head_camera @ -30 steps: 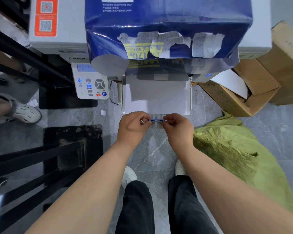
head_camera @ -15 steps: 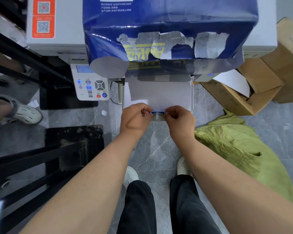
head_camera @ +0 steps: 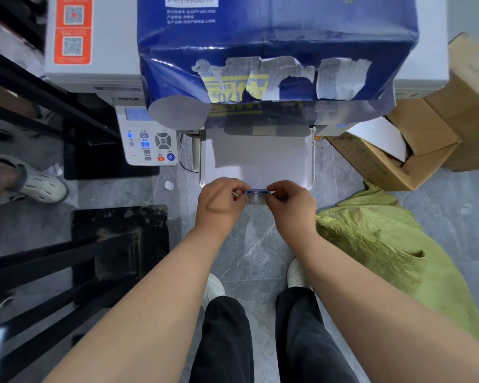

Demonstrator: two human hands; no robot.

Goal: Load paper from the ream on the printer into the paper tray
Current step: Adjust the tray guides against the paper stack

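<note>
Pinching the small blue tab (head_camera: 256, 192) at the front edge of the paper tray (head_camera: 312, 164), both hands are seen working together: the left hand (head_camera: 220, 201) and the right hand (head_camera: 293, 201) are curled, with the fingers (head_camera: 273, 189) closed on either end of the tab. It appears to be the tray's length guide, though its exact form is too small to tell.

Compared with a second ago, the hands and the tab have been carried forward, toward the printer (head_camera: 94, 51), and the visible stretch of white sheets (head_camera: 256, 158) in the tray looks shorter. This is judged to mean that the guide is being slid up against the rear edge of the stack, or that the tray itself is being pushed in; which of the two cannot be settled from this view.

The ream (head_camera: 274, 45), in its torn blue wrapper, is left lying on top of the printer, overhanging the tray, with the control panel (head_camera: 147, 136) just to its left. Paper is already lying flat in the tray, so the loading proper is judged to be done, and only the seating of the stack and the closing of the tray are thought to remain. A cardboard box (head_camera: 393, 156) and a green bag (head_camera: 385, 244) are seen on the floor (head_camera: 249, 244) to the right.
</note>
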